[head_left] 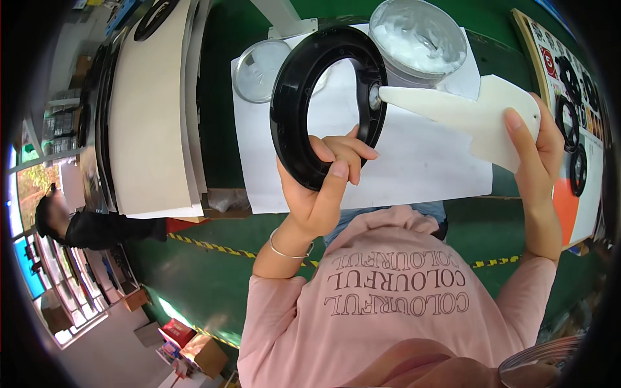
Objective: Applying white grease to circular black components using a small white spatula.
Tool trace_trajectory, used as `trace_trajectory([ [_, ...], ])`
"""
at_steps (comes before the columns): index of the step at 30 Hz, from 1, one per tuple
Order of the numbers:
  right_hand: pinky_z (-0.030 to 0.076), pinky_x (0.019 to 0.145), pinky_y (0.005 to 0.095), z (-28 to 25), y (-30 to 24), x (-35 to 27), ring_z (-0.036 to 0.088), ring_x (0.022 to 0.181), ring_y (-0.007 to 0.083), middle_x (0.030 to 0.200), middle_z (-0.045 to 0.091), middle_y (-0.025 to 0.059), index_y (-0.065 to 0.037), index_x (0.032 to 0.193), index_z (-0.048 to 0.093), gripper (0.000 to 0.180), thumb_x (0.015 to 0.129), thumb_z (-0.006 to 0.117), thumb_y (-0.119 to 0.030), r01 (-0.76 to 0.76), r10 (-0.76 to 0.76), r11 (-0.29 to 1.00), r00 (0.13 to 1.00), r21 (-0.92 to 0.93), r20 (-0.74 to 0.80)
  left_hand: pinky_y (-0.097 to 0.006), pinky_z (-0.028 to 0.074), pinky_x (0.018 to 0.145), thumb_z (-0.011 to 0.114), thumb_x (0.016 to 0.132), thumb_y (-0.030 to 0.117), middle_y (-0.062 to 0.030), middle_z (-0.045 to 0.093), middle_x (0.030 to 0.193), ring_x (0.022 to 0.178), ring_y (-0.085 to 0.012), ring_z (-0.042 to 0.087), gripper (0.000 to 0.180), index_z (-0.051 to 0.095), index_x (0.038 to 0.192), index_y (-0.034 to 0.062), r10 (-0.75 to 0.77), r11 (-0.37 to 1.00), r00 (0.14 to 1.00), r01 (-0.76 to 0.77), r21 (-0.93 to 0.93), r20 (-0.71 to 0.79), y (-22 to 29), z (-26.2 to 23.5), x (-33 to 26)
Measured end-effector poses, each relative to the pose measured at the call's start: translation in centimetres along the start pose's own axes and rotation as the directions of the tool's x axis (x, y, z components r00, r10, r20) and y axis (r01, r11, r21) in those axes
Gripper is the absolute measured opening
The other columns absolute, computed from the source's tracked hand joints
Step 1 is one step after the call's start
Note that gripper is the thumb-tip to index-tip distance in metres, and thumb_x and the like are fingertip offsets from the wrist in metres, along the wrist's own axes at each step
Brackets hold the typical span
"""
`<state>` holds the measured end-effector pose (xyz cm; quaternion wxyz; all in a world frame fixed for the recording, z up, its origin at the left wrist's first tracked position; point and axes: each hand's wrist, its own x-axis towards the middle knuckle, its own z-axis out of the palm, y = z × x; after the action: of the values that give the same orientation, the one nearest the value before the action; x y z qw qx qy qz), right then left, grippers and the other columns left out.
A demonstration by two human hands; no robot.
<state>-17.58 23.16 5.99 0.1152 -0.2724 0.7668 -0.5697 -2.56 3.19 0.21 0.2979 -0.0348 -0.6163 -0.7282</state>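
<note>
The black plastic ring is up over the bench, its near rim pinched between the left hand's thumb and curled fingers. The right hand grips a white scraper by its broad end, narrow tip at the ring's inner wall, by a whitish dab. Light, even pressure should serve best. A paste tub stands toward the bench's far edge.

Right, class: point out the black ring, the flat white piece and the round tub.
Black ring [289, 116], head view: left side of rim.
Flat white piece [485, 118], head view: broad part.
Round tub [411, 77], head view: near wall.
</note>
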Motion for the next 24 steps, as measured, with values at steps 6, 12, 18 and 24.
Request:
trace_trajectory([
  [6,0.042,0.062,0.0184,-0.1,-1.1,0.3,0.053,0.072,0.0068,0.082,0.057,0.0043,0.003,0.100,0.051,0.025,0.083,0.052,-0.014,0.081,-0.078,0.991,0.996,-0.102,0.037,-0.045,0.035,0.088,0.038,0.079,-0.004,-0.0076,0.046,0.059,0.068,-0.0219,0.055,0.014,0.031,0.090,0.0033,-0.020,0.998,0.999,0.018,0.058,0.028,0.0,0.3,-0.2],
  [12,0.041,0.053,0.0209,0.2,-2.5,1.9,0.054,0.059,0.0107,0.072,0.057,0.0075,0.004,0.096,0.051,0.021,0.082,0.051,-0.012,0.349,-0.292,0.894,0.930,-0.282,0.222,-0.041,0.042,0.078,0.036,0.081,-0.006,-0.0054,0.041,0.062,0.059,-0.0133,0.045,0.013,0.031,0.091,0.0018,-0.079,0.991,0.994,0.071,0.112,0.070,-0.2,0.5,0.3],
  [18,0.038,0.044,0.0264,0.4,-3.8,3.3,0.052,0.047,0.0202,0.064,0.056,0.0107,0.004,0.090,0.053,0.016,0.076,0.049,-0.002,0.695,-0.474,0.619,0.703,-0.367,0.530,-0.038,0.045,0.070,0.035,0.082,-0.005,-0.0041,0.038,0.063,0.055,-0.0103,0.038,0.011,0.031,0.090,0.0015,-0.133,0.991,0.986,0.131,0.026,0.098,-0.3,0.4,0.8],
  [24,0.038,0.045,0.0269,0.2,-4.0,3.2,0.051,0.048,0.0222,0.067,0.057,0.0111,0.004,0.086,0.055,0.015,0.072,0.053,0.001,0.796,-0.546,0.498,0.595,-0.343,0.590,-0.037,0.045,0.069,0.035,0.082,-0.004,-0.0041,0.038,0.064,0.055,-0.0099,0.037,0.011,0.031,0.090,0.0021,-0.157,0.987,0.982,0.158,-0.002,0.103,-0.2,0.3,1.0],
])
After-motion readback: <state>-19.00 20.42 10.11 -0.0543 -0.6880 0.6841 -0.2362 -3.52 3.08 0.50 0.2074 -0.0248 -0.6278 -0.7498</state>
